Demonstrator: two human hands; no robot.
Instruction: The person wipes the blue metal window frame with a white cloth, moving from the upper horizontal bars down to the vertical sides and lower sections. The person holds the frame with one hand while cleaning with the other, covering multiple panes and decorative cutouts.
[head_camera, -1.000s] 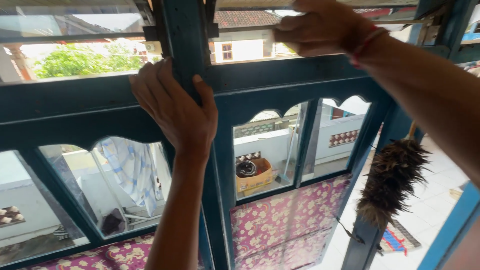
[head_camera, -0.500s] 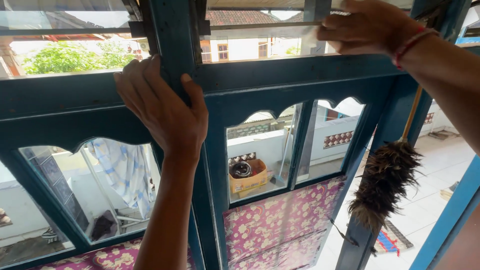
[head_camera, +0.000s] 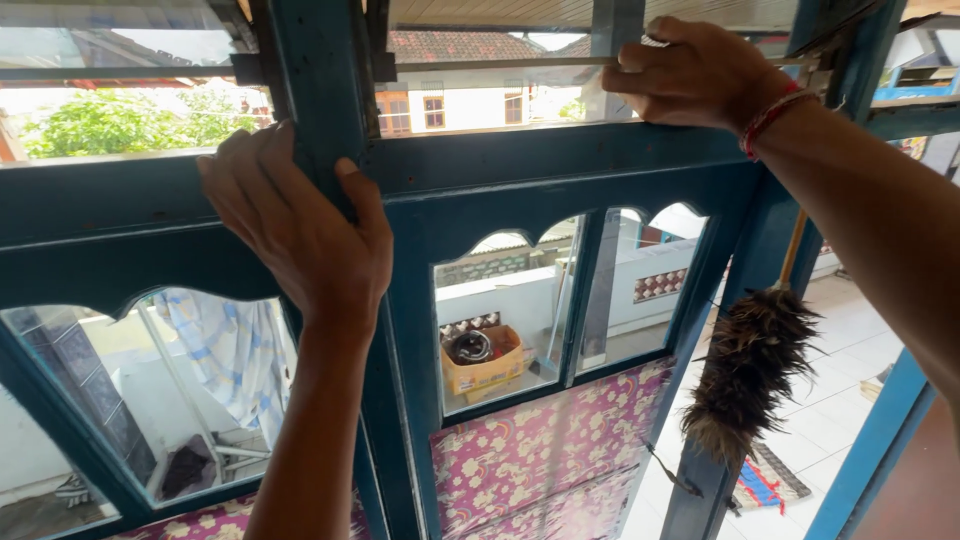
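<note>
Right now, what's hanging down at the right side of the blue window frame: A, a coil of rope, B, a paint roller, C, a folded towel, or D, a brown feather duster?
D: a brown feather duster with a thin stick handle hangs beside the blue window frame, below the right hand.

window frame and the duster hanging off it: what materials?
Window frame: looks like wood under dark teal paint; scalloped cut edges, specks and scuffs show. Duster: shaggy brown plumes, probably feathers, on a pale stick, possibly cane. Left hand rests flat on the frame.
</note>
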